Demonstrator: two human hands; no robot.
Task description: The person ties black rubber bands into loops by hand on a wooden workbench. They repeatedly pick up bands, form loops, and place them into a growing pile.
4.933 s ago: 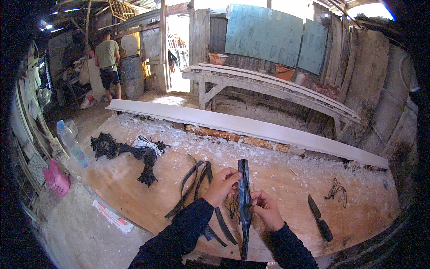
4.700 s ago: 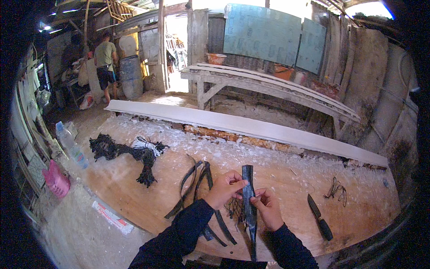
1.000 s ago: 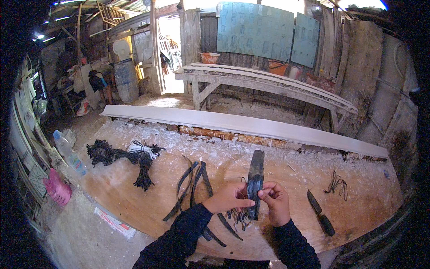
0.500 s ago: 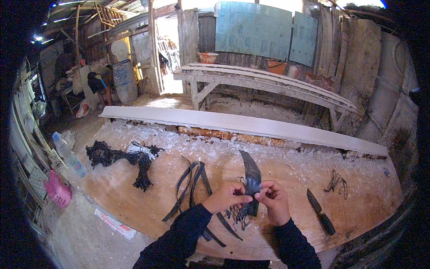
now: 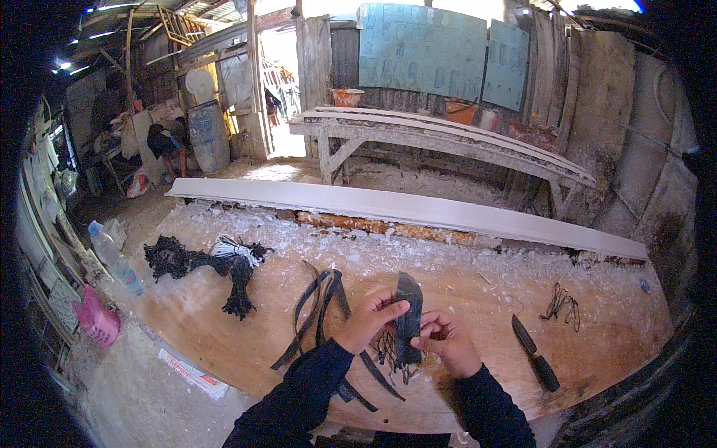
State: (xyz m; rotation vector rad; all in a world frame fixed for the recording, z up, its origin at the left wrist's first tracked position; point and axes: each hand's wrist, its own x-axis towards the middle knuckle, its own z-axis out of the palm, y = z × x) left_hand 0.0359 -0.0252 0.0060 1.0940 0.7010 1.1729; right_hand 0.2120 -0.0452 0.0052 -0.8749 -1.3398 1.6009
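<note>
A wide, flat black strip [image 5: 410,326], which looks like rubber, stands upright between my hands above the table. My left hand [image 5: 371,319] is closed on its left edge, thumb across the face. At the lower right edge my right hand [image 5: 452,345] pinches it with curled fingers. Behind and below the strip lies a small bundle of thin dark bands [image 5: 387,351], partly hidden. Several long narrow black strips [image 5: 323,306] lie left of it, some passing under my left forearm. A dark-handled knife [image 5: 535,353] rests to the right of my right hand.
On the wooden table [image 5: 597,328] lie black tied bundles [image 5: 237,291], a white cord hank [image 5: 234,250] and thin loops [image 5: 562,306]. A long white moulding [image 5: 403,203] spans the far edge amid white flakes. A plastic bottle [image 5: 116,257] and pink basket [image 5: 97,317] stand left. Someone [image 5: 166,142] bends far left.
The black strip has come down and turned more upright. My left hand has risen along its edge, and my right hand has shifted slightly down and left to its lower part.
</note>
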